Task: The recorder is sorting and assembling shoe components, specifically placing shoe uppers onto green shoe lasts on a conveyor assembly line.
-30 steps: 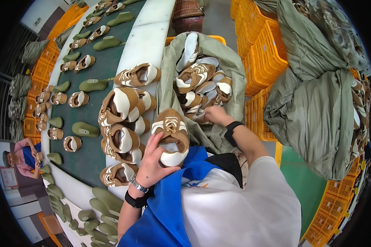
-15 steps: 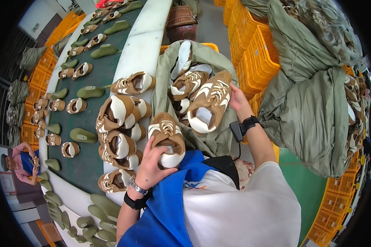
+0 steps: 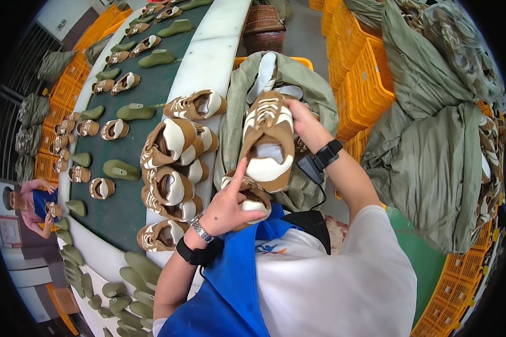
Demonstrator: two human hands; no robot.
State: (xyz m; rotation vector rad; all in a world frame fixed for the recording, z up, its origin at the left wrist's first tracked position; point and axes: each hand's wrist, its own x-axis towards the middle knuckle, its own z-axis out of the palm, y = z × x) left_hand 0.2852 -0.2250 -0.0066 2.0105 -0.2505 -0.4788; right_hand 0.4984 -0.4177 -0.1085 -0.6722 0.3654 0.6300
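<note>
My right hand grips a brown sneaker with cream laces and a cream heel, its opening turned toward me. A second sneaker of the same kind sits just below, partly covered by the first. My left hand holds this lower one at its heel, thumb on the outside and some fingers hidden at the opening. Its index finger points up and reaches the side of the upper sneaker. Behind both shoes, a grey-green cloth lines an orange crate holding more sneakers, mostly hidden.
Stacked sneakers line the white table edge at my left. Beyond it, a dark green belt carries shoes and green shoe lasts. Orange crates and cloth-covered bundles stand right. A co-worker is far left.
My right hand has brought its sneaker left and nearer, over the lower one. The left index finger has stretched up to it. The view has shifted slightly.
</note>
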